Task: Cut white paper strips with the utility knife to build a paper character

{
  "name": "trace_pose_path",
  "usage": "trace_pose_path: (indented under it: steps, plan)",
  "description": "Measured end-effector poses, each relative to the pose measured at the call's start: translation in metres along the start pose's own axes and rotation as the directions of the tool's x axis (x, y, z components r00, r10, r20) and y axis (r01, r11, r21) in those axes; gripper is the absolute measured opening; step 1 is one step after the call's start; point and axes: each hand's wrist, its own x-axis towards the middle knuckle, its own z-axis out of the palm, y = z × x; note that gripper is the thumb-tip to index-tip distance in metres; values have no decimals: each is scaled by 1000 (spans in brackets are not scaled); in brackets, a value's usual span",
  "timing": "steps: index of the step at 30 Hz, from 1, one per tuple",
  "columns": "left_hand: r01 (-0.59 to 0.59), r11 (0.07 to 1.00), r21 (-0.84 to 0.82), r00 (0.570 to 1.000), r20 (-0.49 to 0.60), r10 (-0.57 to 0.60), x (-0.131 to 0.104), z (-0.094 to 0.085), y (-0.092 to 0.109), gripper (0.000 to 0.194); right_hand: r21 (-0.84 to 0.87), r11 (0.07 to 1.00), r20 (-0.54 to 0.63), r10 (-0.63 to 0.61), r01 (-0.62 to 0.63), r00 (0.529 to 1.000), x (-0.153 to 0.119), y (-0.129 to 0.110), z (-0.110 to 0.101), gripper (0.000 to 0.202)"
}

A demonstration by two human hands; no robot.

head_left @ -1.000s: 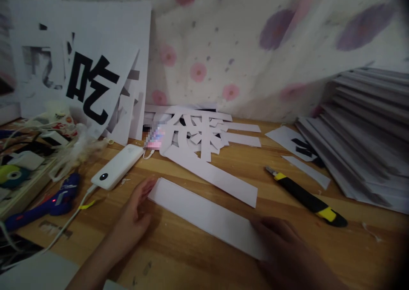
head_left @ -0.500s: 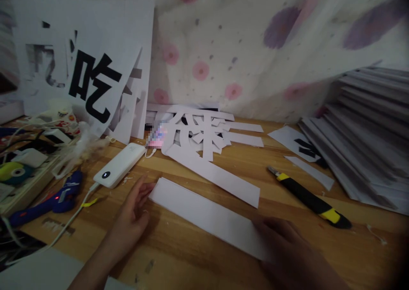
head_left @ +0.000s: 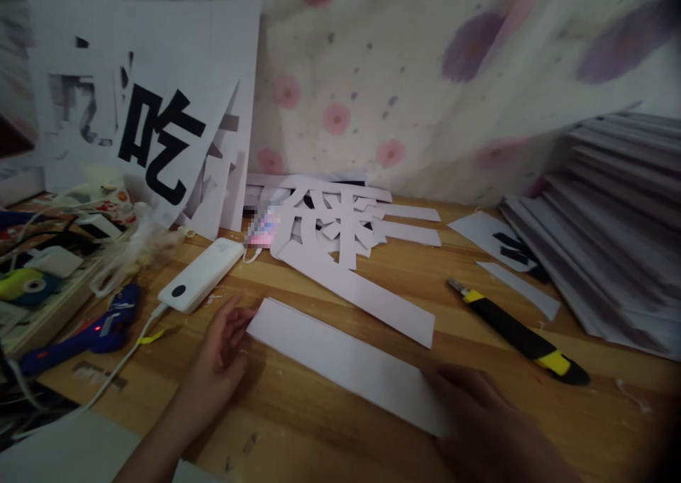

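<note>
A long white strip, which looks like two layers, lies slanted over the wooden table. At its right end my right hand grips it, fingers closed round the edge and partly in shadow. Beside the left end is my left hand, its curled fingers touching the strip's corner. Just behind lies another white strip, roughly parallel and apart from the first. White cut-out character pieces are piled farther back.
A black and yellow utility knife lies at right, before a tall stack of white sheets. At left are a white power bank, a blue glue gun, cables and a power strip. Sheets with characters lean behind.
The whole view has shifted very slightly. Both hands and the strip keep nearly the same places.
</note>
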Motion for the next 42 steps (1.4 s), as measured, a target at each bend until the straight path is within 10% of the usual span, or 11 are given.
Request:
trace_pose_path:
  steps: [21, 42]
  plan:
    - [34, 999, 22, 984, -176, -30, 18, 2, -11, 52, -29, 998, 58, -45, 47, 997, -1, 13, 3, 55]
    - [52, 997, 65, 986, -164, -41, 19, 1, -18, 55, -36, 996, -137, -90, 86, 986, -4, 5, 13, 54]
